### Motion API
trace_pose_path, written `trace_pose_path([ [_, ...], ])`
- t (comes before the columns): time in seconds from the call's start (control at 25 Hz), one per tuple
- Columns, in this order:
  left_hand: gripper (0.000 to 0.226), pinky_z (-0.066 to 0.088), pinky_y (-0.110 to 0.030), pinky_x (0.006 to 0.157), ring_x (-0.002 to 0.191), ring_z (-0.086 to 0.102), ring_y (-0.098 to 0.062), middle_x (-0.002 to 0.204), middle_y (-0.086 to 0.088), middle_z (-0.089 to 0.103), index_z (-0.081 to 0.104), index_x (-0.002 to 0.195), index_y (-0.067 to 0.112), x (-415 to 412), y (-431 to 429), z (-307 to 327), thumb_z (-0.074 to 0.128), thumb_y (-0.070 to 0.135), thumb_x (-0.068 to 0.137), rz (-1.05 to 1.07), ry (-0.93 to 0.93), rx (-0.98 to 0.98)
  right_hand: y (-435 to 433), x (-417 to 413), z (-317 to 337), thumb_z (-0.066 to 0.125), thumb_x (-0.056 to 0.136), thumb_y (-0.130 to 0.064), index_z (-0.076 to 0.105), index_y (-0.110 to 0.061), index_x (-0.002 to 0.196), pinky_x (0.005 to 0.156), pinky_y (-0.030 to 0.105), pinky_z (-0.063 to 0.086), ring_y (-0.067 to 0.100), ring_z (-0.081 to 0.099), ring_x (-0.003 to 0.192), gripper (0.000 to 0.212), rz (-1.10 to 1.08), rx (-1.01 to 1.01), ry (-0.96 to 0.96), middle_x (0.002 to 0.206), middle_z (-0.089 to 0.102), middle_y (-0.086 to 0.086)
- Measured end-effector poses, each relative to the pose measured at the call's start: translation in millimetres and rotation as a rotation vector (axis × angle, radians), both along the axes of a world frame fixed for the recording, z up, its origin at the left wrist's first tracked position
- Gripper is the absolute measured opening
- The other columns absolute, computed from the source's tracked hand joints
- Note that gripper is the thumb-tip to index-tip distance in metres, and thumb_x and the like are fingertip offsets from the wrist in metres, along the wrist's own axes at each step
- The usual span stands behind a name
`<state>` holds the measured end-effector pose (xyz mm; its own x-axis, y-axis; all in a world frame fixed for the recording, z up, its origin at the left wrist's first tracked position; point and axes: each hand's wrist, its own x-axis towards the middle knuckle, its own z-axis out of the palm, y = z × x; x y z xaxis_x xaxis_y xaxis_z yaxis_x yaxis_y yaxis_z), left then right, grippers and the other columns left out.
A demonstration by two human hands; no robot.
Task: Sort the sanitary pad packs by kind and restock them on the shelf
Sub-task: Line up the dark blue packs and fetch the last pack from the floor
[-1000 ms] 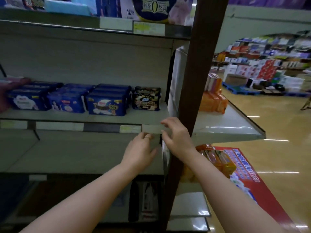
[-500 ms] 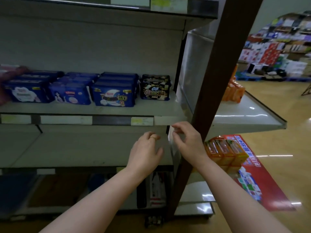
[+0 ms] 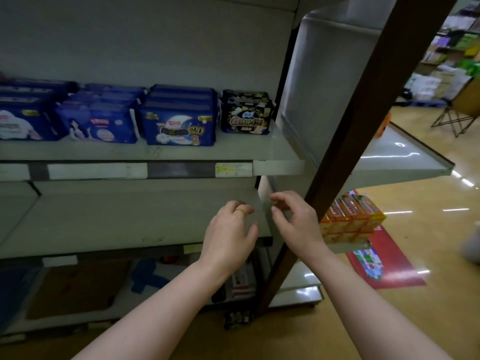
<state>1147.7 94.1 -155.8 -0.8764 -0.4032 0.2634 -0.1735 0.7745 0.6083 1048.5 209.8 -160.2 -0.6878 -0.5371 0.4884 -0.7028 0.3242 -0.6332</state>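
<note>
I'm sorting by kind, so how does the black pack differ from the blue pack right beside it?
The black pack has gold print; the blue pack shows a white moon. The black pack looks narrower and shorter than the blue pack. The black pack sits further back; the blue pack nears the shelf edge. Both stand upright, facing out.

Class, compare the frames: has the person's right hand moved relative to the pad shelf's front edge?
Yes: the right hand has dropped from the front edge to a spot clearly below it.
</note>
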Motion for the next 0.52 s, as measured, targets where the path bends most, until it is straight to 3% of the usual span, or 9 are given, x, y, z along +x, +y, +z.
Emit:
trace_pose_path([
  [0.28,0.035,0.039,-0.020,0.094,0.119,0.048,-0.011,0.125,0.003,0.053,0.052,0.127,0.019,15.0,-2.5,-45.3,0.048,0.031,0.094,0.053,-0.037,0.074,-6.3,9.2,-48.0,0.057,0.086,0.001,0.063,-0.002,0.108,0.077,-0.004,0.035,0.009,0.054,0.091,0.023,-0.006,0.071,-0.165,0.097,0.057,-0.001],
  [0.4,0.033,0.041,-0.010,0.067,0.086,0.060,-0.013,0.095,0.002,0.059,0.055,0.124,0.015,16.9,1.6,-84.2,0.050,0.025,0.093,0.113,-0.121,0.155,-3.0,6.0,-88.6,0.055,0.088,-0.002,0.062,-0.010,0.109,0.071,-0.001,0.038,0.010,0.055,0.086,0.024,0.020,0.081,-0.350,0.097,0.060,0.003],
  [0.44,0.032,0.040,-0.008,0.064,0.081,0.060,-0.012,0.095,0.002,0.059,0.055,0.124,0.015,15.9,5.7,-101.3,0.051,0.023,0.093,0.134,-0.143,0.197,-0.3,4.2,-106.5,0.055,0.088,-0.002,0.061,-0.015,0.107,0.072,0.000,0.039,0.010,0.055,0.087,0.024,0.031,0.074,-0.405,0.098,0.060,0.003],
  [0.52,0.030,0.040,-0.006,0.073,0.098,0.057,-0.011,0.113,0.001,0.058,0.055,0.123,0.016,14.6,15.9,-137.0,0.052,0.022,0.093,0.187,-0.156,0.273,8.3,0.5,-143.4,0.056,0.088,-0.001,0.058,-0.022,0.101,0.074,0.001,0.041,0.008,0.055,0.090,0.024,0.022,0.039,-0.457,0.100,0.059,0.000],
])
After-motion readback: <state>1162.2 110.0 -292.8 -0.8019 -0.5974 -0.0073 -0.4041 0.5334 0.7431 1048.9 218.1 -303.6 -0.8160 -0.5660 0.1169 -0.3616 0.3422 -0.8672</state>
